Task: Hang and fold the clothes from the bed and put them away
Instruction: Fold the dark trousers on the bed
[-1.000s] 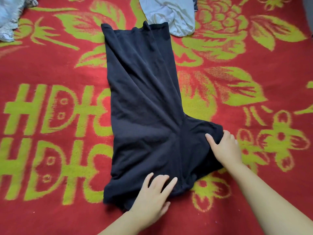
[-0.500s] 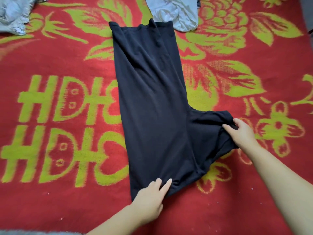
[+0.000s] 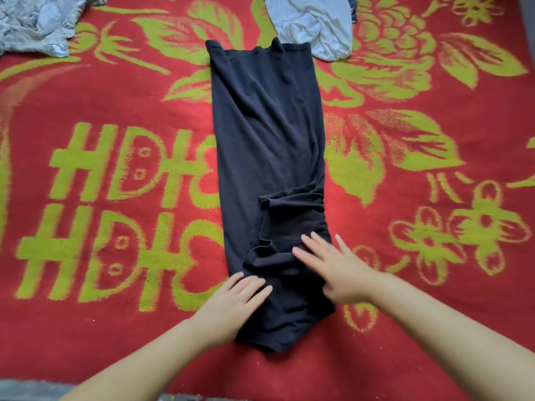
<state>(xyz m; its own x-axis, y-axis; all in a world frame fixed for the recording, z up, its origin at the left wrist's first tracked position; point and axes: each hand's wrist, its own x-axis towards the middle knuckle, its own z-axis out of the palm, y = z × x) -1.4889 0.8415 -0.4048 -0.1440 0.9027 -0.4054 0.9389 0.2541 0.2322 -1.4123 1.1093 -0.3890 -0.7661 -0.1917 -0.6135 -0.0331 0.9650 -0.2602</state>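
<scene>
A black garment [image 3: 266, 146] lies lengthwise on the bed as a long narrow strip, its near right part folded over onto the middle in a rumpled flap. My left hand [image 3: 231, 302] rests flat on the garment's near left edge, fingers straight. My right hand [image 3: 335, 267] presses flat on the folded flap, fingers spread and slightly blurred. Neither hand grips the cloth.
The bed is covered by a red blanket [image 3: 115, 91] with green flowers and characters. A light grey garment [image 3: 315, 21] lies crumpled just beyond the black one's far end. A pale patterned cloth [image 3: 34, 21] sits at the far left corner.
My right hand has folded the garment's side flap leftward onto the main strip and now lies flat on it. My left hand stays at the near edge.
</scene>
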